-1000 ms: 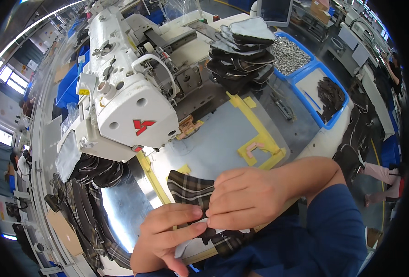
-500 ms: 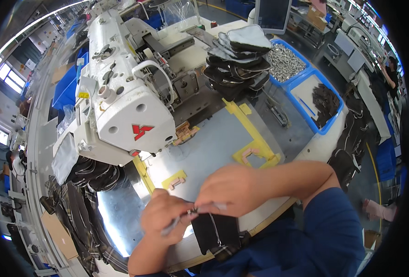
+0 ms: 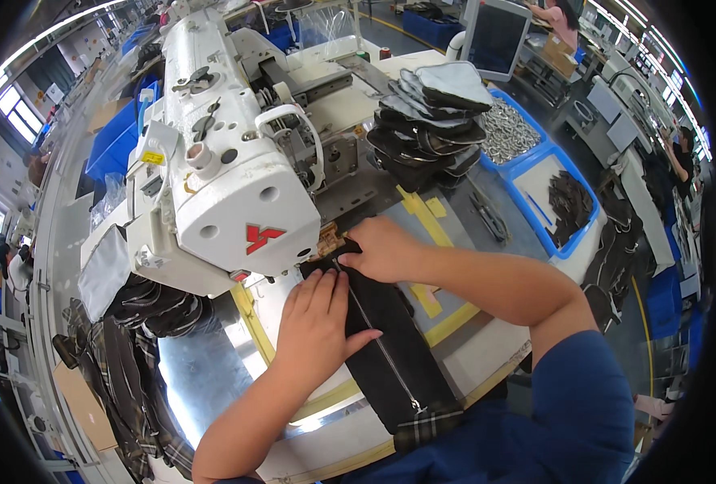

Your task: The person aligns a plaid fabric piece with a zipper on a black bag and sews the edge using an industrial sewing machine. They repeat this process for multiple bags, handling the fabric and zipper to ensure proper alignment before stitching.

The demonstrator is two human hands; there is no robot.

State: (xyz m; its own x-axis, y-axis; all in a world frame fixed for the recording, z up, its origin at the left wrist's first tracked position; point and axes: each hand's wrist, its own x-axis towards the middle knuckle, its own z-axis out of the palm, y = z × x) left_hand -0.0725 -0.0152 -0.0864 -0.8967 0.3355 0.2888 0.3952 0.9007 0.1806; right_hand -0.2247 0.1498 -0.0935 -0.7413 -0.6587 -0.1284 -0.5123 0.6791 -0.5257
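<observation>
Plaid cloth [image 3: 124, 379]: heaped at the far left, much as it was a second ago; neither hand is near it.
Zipped pieces [image 3: 160, 306]: bunched just left of the white head, also unchanged.
Sewing machine [image 3: 237, 194]: here's the difference; the upper end of the black cloth [image 3: 410, 347] now reaches in close to its head, where half a second ago the bare plate showed.
Left hand [image 3: 318, 323]: it was bunched against the other hand; now it lies palm down on the cloth, fingers stretched out, thumb spread toward the zip [image 3: 397, 369], gripping nothing that I can see.
Black cloth: laid out lengthwise from the machine back toward the person's body, zip running down it, slider and checked end [image 3: 428, 430] nearest the person. I'd judge the work has shifted from handling it up close to setting it straight at the machine.
Right hand [image 3: 378, 250]: moved forward to the far end of the cloth, fingers curled, thumb on the fabric; whether they pinch or just press, I can't tell.
Stack of pouches [image 3: 431, 121]: behind the right hand, untouched.
Blue trays [image 3: 542, 150]: farthest right of these, metal bits and dark scraps inside, unchanged.
</observation>
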